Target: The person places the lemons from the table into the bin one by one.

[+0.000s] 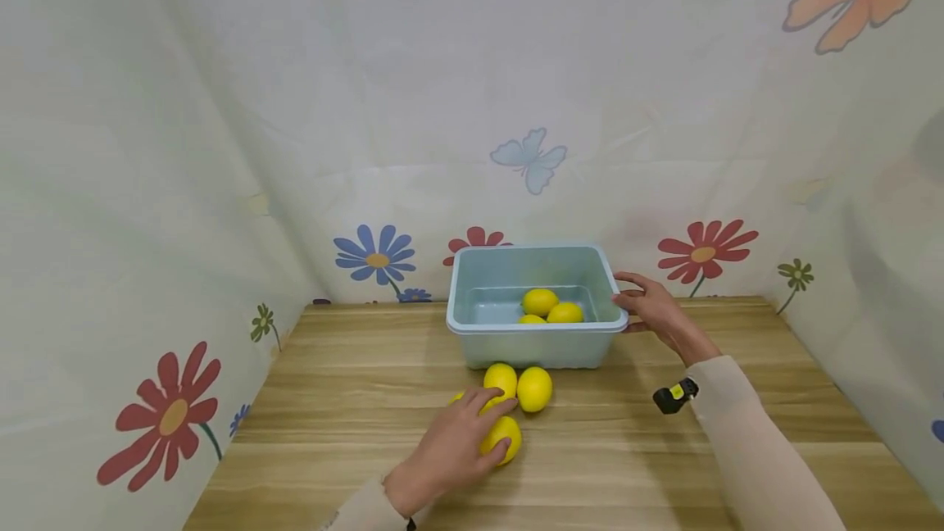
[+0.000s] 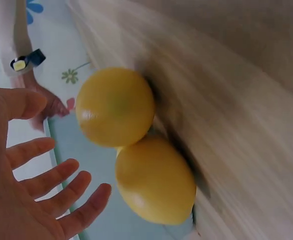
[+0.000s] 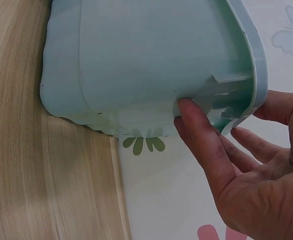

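Several yellow lemons lie on the table in front of a pale blue plastic bin (image 1: 534, 348). My left hand (image 1: 451, 445) hovers over the near ones with fingers loosely spread, partly hiding them. In the left wrist view a gap shows between those fingers and two lemons, the upper lemon (image 2: 115, 107) and the lower lemon (image 2: 156, 180). At the bin's right side, my right hand (image 1: 655, 314) grips the rim, thumb over the edge and fingers against the outer wall (image 3: 151, 55). Inside the bin rest three visible lemons, one being the back lemon (image 1: 540, 301).
The bin stands at the back of the wood-grain table (image 1: 354, 400), close to a hanging white cloth (image 1: 413, 105) printed with flowers and butterflies. More cloth encloses the left and right sides. A dark band with a small device (image 1: 674, 395) sits on the right wrist.
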The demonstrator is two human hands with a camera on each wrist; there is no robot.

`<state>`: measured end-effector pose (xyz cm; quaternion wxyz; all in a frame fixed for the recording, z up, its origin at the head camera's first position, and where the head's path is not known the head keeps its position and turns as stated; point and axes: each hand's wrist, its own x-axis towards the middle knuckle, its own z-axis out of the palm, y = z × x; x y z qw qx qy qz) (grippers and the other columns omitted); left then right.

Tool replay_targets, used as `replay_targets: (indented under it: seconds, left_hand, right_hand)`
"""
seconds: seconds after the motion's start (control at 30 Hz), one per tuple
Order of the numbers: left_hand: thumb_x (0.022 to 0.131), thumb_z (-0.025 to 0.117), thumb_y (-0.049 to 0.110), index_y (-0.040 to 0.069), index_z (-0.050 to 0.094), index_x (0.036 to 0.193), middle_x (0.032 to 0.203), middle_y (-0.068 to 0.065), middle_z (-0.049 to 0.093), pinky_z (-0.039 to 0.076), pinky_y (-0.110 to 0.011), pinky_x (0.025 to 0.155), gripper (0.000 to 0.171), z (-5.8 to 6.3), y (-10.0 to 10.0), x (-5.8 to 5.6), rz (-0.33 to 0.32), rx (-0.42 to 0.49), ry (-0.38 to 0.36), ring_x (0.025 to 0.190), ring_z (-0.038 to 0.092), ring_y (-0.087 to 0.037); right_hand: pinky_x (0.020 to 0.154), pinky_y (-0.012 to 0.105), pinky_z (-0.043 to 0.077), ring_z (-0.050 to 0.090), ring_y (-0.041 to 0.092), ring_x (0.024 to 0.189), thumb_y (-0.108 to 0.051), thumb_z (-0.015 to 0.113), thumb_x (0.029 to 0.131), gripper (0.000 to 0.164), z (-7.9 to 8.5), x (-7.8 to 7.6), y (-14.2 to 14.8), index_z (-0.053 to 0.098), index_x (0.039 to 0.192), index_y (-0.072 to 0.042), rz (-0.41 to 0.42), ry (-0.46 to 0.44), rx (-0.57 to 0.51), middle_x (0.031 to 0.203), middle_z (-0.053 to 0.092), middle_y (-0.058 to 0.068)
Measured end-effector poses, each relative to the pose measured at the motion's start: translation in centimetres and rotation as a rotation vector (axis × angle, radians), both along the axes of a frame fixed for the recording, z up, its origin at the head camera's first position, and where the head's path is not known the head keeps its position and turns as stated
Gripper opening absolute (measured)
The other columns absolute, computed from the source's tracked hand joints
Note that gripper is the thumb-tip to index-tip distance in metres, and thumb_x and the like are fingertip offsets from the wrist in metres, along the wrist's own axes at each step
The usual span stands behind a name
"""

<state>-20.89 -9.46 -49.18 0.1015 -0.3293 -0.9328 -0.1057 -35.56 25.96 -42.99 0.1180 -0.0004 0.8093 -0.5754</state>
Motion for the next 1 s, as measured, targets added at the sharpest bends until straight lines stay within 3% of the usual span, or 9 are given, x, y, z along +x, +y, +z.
replay_targets:
  seconds: [0.17,0.5,0.77,1.0]
  left_hand:
    - [0.088,0.055,0.046,0.037,0.044,0.135,0.132,0.003,0.05,0.052,-0.043,0.085,0.049,-0.8,0.4,0.4,-0.001,-0.048,-0.024,0.116,0.051,-0.016]
    - [0.085,0.059,0.043,0.031,0.052,0.131,0.128,0.003,0.054,0.05,-0.052,0.076,0.047,-2.0,0.7,0.8,0.024,-0.081,0.008,0.11,0.053,-0.018]
    - [0.083,0.061,0.044,0.03,0.056,0.123,0.121,0.005,0.056,0.051,-0.032,0.065,0.042,-2.3,0.8,1.0,-0.031,-0.098,-0.012,0.1,0.055,-0.013]
    - [0.084,0.06,0.042,0.028,0.051,0.128,0.12,0.005,0.055,0.05,-0.03,0.068,0.047,-2.4,0.9,1.4,-0.106,-0.157,-0.124,0.097,0.056,-0.01]
  right_hand:
    - [0.082,0.046,0.056,0.051,0.045,0.118,-0.022,0.052,0.094,0.064,0.0,0.1,0.0,0.019,0.149,-0.016,0.002,0.001,-0.008,0.144,0.038,0.025]
    - [0.089,0.053,0.05,0.051,0.044,0.117,-0.022,0.052,0.094,0.064,0.0,0.2,-0.1,0.02,0.149,-0.017,0.003,-0.002,-0.022,0.144,0.038,0.024]
    - [0.088,0.051,0.052,0.051,0.044,0.118,-0.023,0.052,0.094,0.065,0.0,0.2,0.0,0.018,0.15,-0.018,0.012,0.001,-0.016,0.145,0.037,0.025]
    - [0.09,0.055,0.049,0.049,0.045,0.119,-0.022,0.052,0.094,0.065,0.0,0.2,-0.1,0.018,0.15,-0.018,0.013,-0.004,-0.03,0.146,0.036,0.024]
